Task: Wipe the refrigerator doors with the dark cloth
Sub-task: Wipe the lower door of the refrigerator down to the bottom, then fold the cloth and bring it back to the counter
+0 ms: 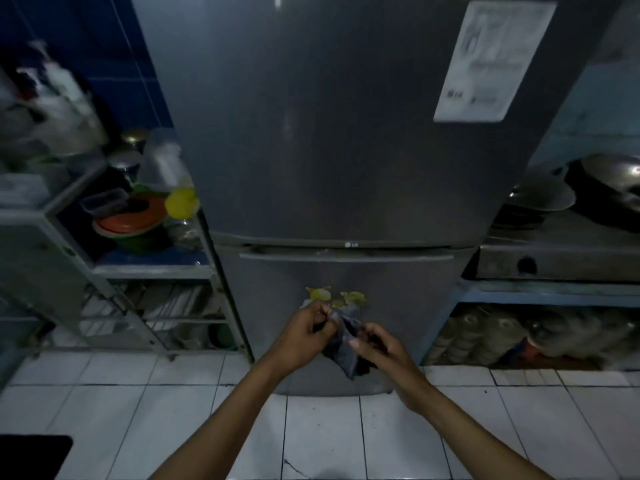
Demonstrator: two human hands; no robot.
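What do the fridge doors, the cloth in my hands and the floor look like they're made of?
Fridge doors: probably painted or brushed grey metal, going by the smooth, dull sheen. Dark cloth: soft woven fabric that crumples and hangs limp between the left hand and right hand. Floor: glossy white ceramic tiles with dark grout lines.

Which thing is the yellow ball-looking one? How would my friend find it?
Start at the tall grey refrigerator. Just left of it stands a grey metal shelf rack. The round yellow plastic thing sits at the rack's right edge, beside an orange-and-green bowl; nothing else there is bright yellow.
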